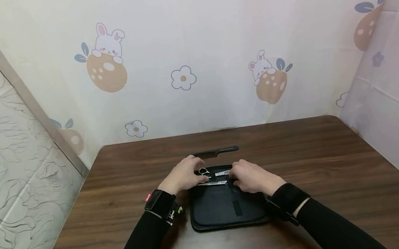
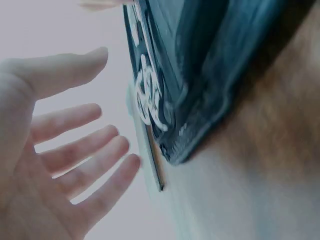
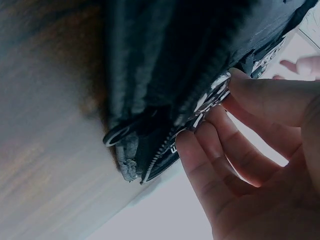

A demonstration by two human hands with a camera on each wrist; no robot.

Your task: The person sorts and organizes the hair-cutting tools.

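Observation:
A black zip case (image 1: 217,209) lies open on the table, with metal hairdressing scissors (image 1: 212,183) in its far part. My left hand (image 1: 182,176) is at the case's far left corner, by a ring handle (image 1: 203,170). In the left wrist view its fingers (image 2: 95,155) are spread, apart from the scissors' handles (image 2: 148,95). At the far right part of the case, my right hand (image 1: 251,176) pinches a shiny metal piece (image 3: 215,92), apparently scissors, between thumb and fingertips. The hand covers much of that piece.
Just beyond the case lies a black comb (image 1: 227,149) with a handle. Brown wooden table (image 1: 143,238) surrounds the case. A printed curtain (image 1: 185,35) hangs along the table's back edge. A zip pull (image 3: 120,134) hangs at the case's right side.

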